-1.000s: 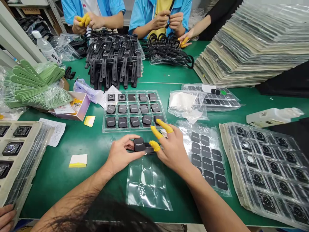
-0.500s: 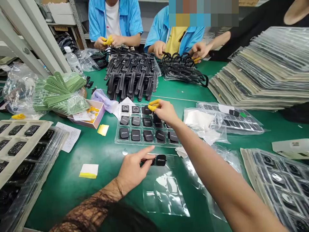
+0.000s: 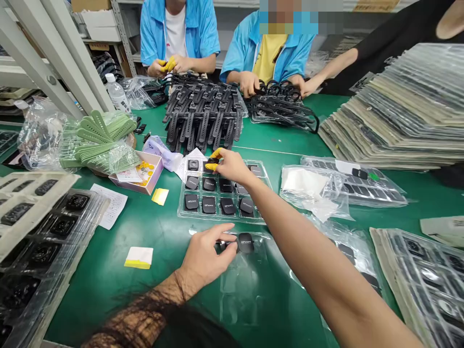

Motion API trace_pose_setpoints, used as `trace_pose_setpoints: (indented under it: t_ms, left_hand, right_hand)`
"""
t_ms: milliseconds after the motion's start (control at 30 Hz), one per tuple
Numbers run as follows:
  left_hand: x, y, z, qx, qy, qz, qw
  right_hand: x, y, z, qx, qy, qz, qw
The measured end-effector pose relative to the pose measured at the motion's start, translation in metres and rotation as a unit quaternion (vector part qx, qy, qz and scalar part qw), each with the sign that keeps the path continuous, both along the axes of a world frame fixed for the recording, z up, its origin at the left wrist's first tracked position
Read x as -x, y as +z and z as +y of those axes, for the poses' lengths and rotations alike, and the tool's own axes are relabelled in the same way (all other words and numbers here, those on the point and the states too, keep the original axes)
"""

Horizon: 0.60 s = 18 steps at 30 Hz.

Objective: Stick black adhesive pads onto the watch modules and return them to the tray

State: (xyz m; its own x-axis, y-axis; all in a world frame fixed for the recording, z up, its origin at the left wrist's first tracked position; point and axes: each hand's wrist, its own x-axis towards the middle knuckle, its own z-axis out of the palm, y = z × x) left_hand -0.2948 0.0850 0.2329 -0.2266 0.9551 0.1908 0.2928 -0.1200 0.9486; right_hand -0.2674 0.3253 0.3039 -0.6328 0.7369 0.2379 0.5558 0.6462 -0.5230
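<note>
My left hand point(image 3: 206, 254) rests on the green table, its thumb and fingers pinching a small black square watch body point(image 3: 245, 242) that lies on a clear plastic bag point(image 3: 246, 282). My right hand point(image 3: 229, 166), with yellow finger cots, reaches forward over a clear blister tray point(image 3: 261, 218) of black watch bodies. Its fingertips pinch one body point(image 3: 211, 163) in the tray's back row. Several other bodies sit in the tray's pockets.
Stacked trays of watch bodies point(image 3: 39, 227) lie at left and at right point(image 3: 427, 275). Black straps point(image 3: 203, 116), green straps point(image 3: 101, 137), a small box point(image 3: 139, 174), bagged parts point(image 3: 319, 188) and a tall tray stack point(image 3: 402, 116) surround. Three people work opposite.
My right hand left the watch body near my left hand, reached out to the tray's back row and shifted left there. My left hand kept its pinch on the near body.
</note>
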Motion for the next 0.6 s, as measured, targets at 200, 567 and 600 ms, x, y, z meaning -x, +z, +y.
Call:
trace_pose_setpoints:
  t_ms: [200,567,600]
  left_hand:
    - [0.001,0.006,-0.002,0.076,-0.014,-0.065,0.995]
    - [-0.007,-0.001,-0.005,0.047,-0.025,0.052,0.997]
    - [-0.007,-0.001,-0.005,0.042,-0.021,0.062,0.997]
  right_hand:
    - [-0.094,-0.019,-0.128,0.255,0.016,0.277,0.926]
    - [-0.131,-0.079,-0.194,0.210,-0.096,0.352,0.907]
    - [-0.130,-0.079,-0.195,0.203,-0.100,0.349,0.909]
